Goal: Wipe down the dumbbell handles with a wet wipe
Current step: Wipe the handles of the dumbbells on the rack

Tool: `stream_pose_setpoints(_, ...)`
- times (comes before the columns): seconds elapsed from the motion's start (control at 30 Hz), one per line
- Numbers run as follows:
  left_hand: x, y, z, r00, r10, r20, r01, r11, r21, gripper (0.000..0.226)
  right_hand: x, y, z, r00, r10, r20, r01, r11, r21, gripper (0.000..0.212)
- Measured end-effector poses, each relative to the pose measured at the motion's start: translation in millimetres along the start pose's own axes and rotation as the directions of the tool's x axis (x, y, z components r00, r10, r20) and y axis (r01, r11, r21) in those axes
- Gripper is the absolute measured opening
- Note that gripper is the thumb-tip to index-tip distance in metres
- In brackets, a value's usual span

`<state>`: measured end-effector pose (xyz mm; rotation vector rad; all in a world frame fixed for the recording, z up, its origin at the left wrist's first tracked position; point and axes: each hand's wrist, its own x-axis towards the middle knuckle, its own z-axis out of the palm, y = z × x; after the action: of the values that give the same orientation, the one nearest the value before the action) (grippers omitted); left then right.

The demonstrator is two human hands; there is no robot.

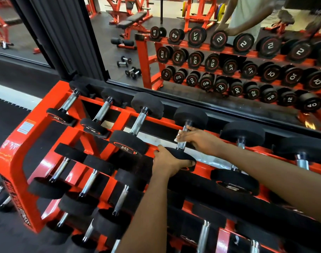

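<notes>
An orange rack (pixel 15 161) fills the lower part of the view, with a mirror (pixel 108 57) behind it. It carries rows of black-headed dumbbells (pixel 101 114) on several tiers. The one being worked on is the dumbbell (pixel 190 115) fourth from the rack's left end on the top tier.

The left hand (pixel 167 165) curls over that dumbbell's near head and steadies it. The right hand (pixel 198 141) reaches over and pinches a white wipe (pixel 178 136) around the handle (pixel 181 146), which is partly hidden by the fingers.

The task looks to be in its early part. One handle is being wiped, and no other handle shows moisture, so it cannot be told which are already done. If the work runs from the left end, three top-tier handles lie behind it. The rest of that tier to the right and every lower tier would remain.

The near head of the left neighbour (pixel 126 143) reads "15". A "5" seems to show on the right neighbour (pixel 232 181). The mirror reverses numbers such as 5, 10, 20, 30 and 40. The sticker (pixel 26 126) and the white lettering on the rack's left end are too small or skewed to read.
</notes>
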<state>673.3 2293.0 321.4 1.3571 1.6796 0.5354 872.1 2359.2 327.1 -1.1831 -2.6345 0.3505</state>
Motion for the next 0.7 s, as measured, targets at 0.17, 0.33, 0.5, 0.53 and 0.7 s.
stream_pose_setpoints(0.17, 1, 0, -1, 1.000, -0.007, 0.000, 0.007, 1.000, 0.022, 0.140, 16, 7, 3, 0.988, 0.127, -0.082, -0.134, 0.987, -0.086, 0.054)
stream_pose_setpoints(0.33, 1, -1, 0, 1.000, -0.012, 0.009, 0.011, 1.000, 0.015, 0.138, 19, -12, 9, 0.978, -0.035, 0.207, 0.057, 0.993, -0.101, 0.051)
stream_pose_setpoints(0.5, 2, -1, 1, 1.000, -0.006, 0.005, 0.006, 1.000, 0.010, 0.138, 35, 1, -7, 0.987, 0.136, 0.081, -0.112, 0.962, -0.247, 0.030)
stream_pose_setpoints(0.53, 3, -1, 1, 1.000, -0.007, 0.005, 0.007, 1.000, 0.011, 0.137, 37, -1, -7, 0.986, 0.141, 0.089, -0.109, 0.950, -0.291, 0.028)
stream_pose_setpoints(0.7, 2, -1, 0, 1.000, -0.016, 0.002, 0.016, 1.000, 0.007, 0.139, 43, -16, -1, 0.916, 0.084, 0.392, 0.027, 0.963, -0.268, 0.041)
